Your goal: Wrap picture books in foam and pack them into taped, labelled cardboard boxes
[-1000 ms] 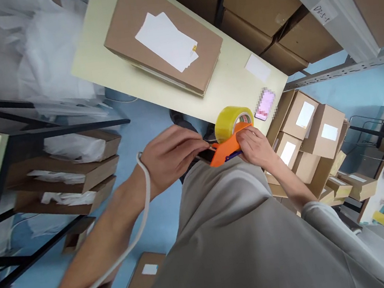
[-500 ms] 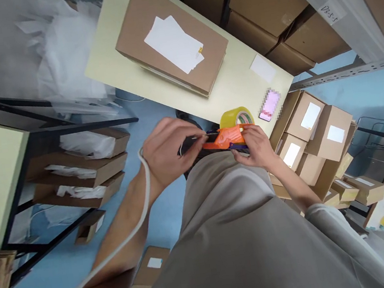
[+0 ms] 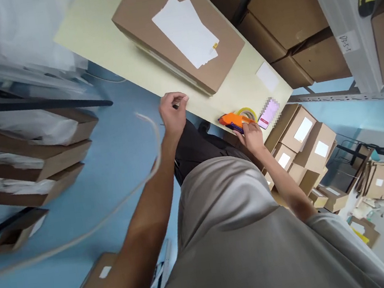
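My right hand (image 3: 253, 136) grips an orange tape dispenser (image 3: 232, 120) with a yellowish tape roll (image 3: 247, 113), resting it at the near edge of the pale yellow table (image 3: 117, 54). My left hand (image 3: 172, 112) hovers at that table edge to the left, fingers curled with thumb and fingertips pinched together; what it holds, if anything, is too small to see. A closed cardboard box (image 3: 170, 46) with white sheets (image 3: 187, 31) on top lies on the table just beyond both hands.
A phone (image 3: 268, 112) and a white label (image 3: 266, 76) lie near the table's right corner. Stacked cardboard boxes (image 3: 305, 139) stand on the floor at right, more on metal shelves (image 3: 330, 7). Black racks with flat boxes (image 3: 31, 158) are at left. A white cable (image 3: 115, 208) trails from my wrist.
My left hand let go of the dispenser and moved up-left to the table edge. My right hand carried the dispenser forward onto the table. The view tilted and shifted.
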The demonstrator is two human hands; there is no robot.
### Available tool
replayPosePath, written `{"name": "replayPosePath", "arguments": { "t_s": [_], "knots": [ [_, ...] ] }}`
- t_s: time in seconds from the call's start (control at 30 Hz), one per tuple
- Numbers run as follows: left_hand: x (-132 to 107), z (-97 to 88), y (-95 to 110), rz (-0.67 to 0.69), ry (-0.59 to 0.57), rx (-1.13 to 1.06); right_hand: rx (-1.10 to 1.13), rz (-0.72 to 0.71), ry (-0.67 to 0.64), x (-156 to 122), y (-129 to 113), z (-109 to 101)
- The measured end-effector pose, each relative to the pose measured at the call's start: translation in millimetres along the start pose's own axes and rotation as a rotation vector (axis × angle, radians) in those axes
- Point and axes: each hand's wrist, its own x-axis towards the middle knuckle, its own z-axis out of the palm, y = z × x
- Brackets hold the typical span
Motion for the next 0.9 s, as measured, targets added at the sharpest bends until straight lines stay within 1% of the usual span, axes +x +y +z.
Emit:
{"name": "replayPosePath", "arguments": {
  "t_s": [0.1,0.17,0.27,0.4,0.5,0.6,0.67,0.77,0.83,0.9],
  "knots": [
    [7,23.8,-9,-0.010,0.089,-0.024,-0.058,0.054,0.058,16,0,19],
    [10,33.2,-15,0.000,0.116,-0.037,-0.085,0.105,0.064,26,-1,29],
    [16,39.1,-22,0.014,0.132,-0.078,-0.090,0.155,0.047,35,-2,37],
    [23,44.2,-27,0.001,0.125,-0.123,-0.050,0.169,0.058,42,-5,40],
    [28,50.3,-24,-0.026,0.144,-0.102,-0.040,0.178,0.069,44,-6,40],
    [31,59.7,-18,-0.071,0.187,-0.145,-0.020,0.179,0.056,44,-8,39],
    [34,68.4,-13,-0.132,0.215,-0.209,0.001,0.171,0.038,43,-10,38],
    [39,81.2,-7,-0.262,0.245,-0.330,0.016,0.169,0.003,43,-14,36],
    [45,85.9,-3,-0.326,0.296,-0.396,0.024,0.167,-0.011,44,-15,35],
    [51,87.6,2,-0.368,0.335,-0.415,0.036,0.165,-0.013,45,-16,35]
  ]
}}
